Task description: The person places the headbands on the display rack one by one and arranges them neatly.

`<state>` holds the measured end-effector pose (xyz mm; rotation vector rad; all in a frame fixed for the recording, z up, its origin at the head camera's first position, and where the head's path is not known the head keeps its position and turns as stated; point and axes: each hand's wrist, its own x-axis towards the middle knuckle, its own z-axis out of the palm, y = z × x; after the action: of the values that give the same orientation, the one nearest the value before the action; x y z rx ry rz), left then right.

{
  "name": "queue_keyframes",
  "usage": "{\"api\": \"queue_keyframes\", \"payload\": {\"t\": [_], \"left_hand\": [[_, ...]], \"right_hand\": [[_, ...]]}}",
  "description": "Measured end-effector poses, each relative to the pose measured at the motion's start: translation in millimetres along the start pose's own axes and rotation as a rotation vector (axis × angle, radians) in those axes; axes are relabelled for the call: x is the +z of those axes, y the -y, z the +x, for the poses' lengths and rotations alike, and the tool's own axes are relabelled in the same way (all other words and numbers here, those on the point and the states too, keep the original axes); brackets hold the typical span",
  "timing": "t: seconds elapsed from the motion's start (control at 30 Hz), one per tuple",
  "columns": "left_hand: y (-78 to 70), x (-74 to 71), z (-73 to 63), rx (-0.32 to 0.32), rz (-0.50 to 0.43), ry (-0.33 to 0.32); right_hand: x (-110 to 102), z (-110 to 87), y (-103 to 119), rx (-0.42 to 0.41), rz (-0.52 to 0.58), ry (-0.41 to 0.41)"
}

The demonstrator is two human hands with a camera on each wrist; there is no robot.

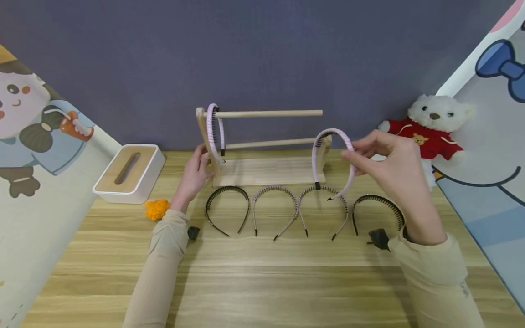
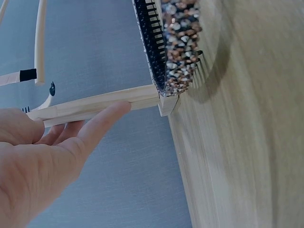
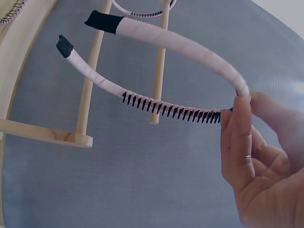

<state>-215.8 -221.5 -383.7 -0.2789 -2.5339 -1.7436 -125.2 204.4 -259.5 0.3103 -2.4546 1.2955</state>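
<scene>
A wooden rack (image 1: 270, 171) with two rods stands against the back wall. My left hand (image 1: 193, 175) grips its left post, with thumb and fingers on either side of the wood (image 2: 99, 103). A pale pink headband (image 1: 211, 127) hangs on the upper rod beside that post. My right hand (image 1: 395, 157) pinches another pale pink headband (image 3: 190, 47) at its curve, near the right end of the upper rod. Its black-tipped ends point away from the hand, and black comb teeth line its inside. This headband is apart from the rod in the right wrist view.
Several beaded headbands lie in a row before the rack, including a black one (image 1: 229, 188) and a pinkish one (image 1: 275, 187). At left are a white tissue box (image 1: 135, 193) and an orange item (image 1: 157, 209). A white teddy bear (image 1: 428, 141) sits at right.
</scene>
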Motion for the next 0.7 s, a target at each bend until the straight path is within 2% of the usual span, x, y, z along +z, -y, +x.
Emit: {"api": "queue_keyframes", "payload": {"t": [0.7], "left_hand": [[0.9, 1.6, 1.1, 0.006, 0.018, -0.006]], "right_hand": [[0, 17.3, 0, -0.031, -0.028, -0.075]]}}
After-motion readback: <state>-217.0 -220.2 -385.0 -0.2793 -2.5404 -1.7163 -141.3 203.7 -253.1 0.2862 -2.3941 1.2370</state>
